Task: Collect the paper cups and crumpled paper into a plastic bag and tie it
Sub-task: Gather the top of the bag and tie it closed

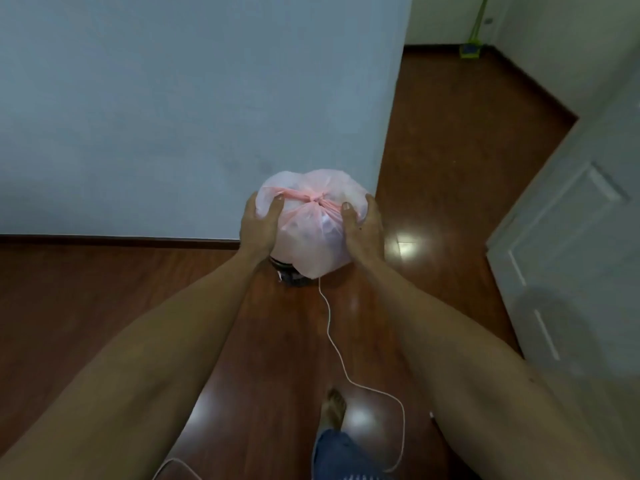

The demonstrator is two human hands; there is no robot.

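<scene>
A full, pale pink plastic bag (pixel 310 233) is held in front of me above the wooden floor. Its top is drawn together in a pink knot (pixel 317 198). My left hand (pixel 259 225) grips the bag's left side and my right hand (pixel 363 228) grips its right side, thumbs on top near the knot. Pale shapes show faintly through the plastic; I cannot tell what they are. The bag's underside rests on or just above a dark round bin (pixel 289 273), mostly hidden beneath it.
A thin white cord (pixel 332 337) runs from under the bag across the floor (pixel 104 306) toward my bare foot (pixel 334 408). A pale wall (pixel 173 116) stands straight ahead, a white door (pixel 568 254) at right, and a green broom (pixel 471 46) in the far corner.
</scene>
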